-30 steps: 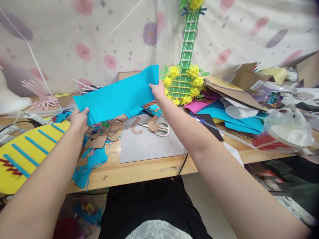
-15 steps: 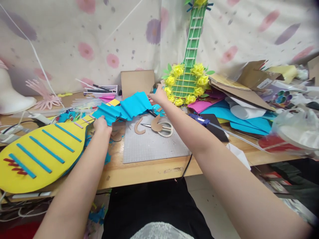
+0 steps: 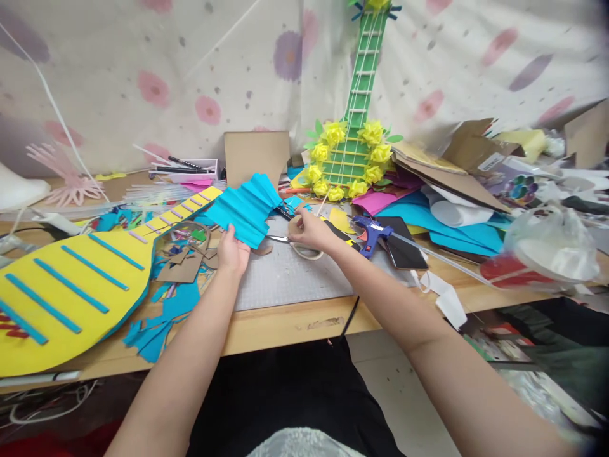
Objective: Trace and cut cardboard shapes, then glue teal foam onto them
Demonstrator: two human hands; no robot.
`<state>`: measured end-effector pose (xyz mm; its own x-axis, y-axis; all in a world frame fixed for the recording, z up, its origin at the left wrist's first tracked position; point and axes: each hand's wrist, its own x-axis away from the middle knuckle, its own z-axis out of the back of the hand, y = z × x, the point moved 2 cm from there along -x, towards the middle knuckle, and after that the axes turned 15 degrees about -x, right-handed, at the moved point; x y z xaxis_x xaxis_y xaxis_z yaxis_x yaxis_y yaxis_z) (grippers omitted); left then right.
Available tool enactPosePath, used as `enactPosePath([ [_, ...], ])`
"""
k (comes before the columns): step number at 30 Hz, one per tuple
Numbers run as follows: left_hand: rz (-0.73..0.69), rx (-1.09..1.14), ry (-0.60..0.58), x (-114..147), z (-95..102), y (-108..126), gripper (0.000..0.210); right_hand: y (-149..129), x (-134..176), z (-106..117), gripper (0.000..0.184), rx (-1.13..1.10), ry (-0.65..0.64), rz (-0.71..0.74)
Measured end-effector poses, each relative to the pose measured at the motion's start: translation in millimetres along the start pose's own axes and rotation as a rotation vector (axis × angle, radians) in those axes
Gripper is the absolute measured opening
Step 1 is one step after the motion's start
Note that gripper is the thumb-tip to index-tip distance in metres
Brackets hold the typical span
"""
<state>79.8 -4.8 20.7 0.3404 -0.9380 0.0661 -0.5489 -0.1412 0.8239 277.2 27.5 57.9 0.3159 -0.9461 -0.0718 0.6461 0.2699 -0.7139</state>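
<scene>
On the cluttered wooden table (image 3: pixel 285 325), a grey cutting mat (image 3: pixel 290 282) lies before a floral cloth backdrop (image 3: pixel 143 70).

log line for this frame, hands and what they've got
left hand: holds pleated blue paper | right hand: on scissors | surface: grey cutting mat | nearby: blue glue gun

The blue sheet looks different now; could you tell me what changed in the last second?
The blue sheet, first stretched between both hands, is now gathered into folds in the left hand. The right hand let go and dropped onto the scissors. The yellow foam instrument stayed.
</scene>
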Motion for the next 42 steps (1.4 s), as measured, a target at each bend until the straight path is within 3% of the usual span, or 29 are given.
enactPosePath([
  [3, -0.033, -0.040, -0.015, -2, 5.3, 1, 0.017, -9, -3, 6, 0.069, -0.249, 0.112, 0.074],
  [6, -0.060, -0.116, 0.031, -3, 7.7, 4, 0.011, -34, 6, 1, 0.069, -0.302, 0.177, 0.454],
  [9, -0.036, -0.205, 0.015, -1, 6.5, 8, 0.001, -59, 14, -19, 0.062, -0.172, -0.021, 0.769],
  [11, 0.025, -0.254, -0.021, 2, 5.5, 11, 0.009, -69, 13, -32, 0.063, -0.093, -0.145, 0.847],
  [14, 0.124, -0.255, -0.077, 5, 5.3, 18, 0.018, -73, 4, -41, 0.066, -0.047, -0.227, 0.842],
  [20, 0.261, -0.212, -0.215, 8, 6.0, 29, 0.027, -67, -5, -36, 0.063, 0.016, -0.268, 0.807],
  [24, 0.330, -0.207, -0.247, 9, 6.8, 33, 0.032, -68, -3, -36, 0.062, 0.075, -0.308, 0.794],
  [29, 0.304, -0.207, -0.265, 9, 8.5, 34, 0.036, -69, -3, -41, 0.058, 0.132, -0.316, 0.820],
  [32, 0.235, -0.252, -0.292, 9, 9.4, 31, 0.026, -65, -4, -47, 0.056, 0.184, -0.323, 0.813],
  [39, 0.174, -0.310, -0.203, 5, 11.4, 22, 0.012, -50, -7, -58, 0.051, 0.148, -0.239, 0.801],
  [42, 0.136, -0.290, -0.098, 0, 14.8, 20, 0.012, -47, -6, -55, 0.054, -0.021, -0.057, 0.746],
])
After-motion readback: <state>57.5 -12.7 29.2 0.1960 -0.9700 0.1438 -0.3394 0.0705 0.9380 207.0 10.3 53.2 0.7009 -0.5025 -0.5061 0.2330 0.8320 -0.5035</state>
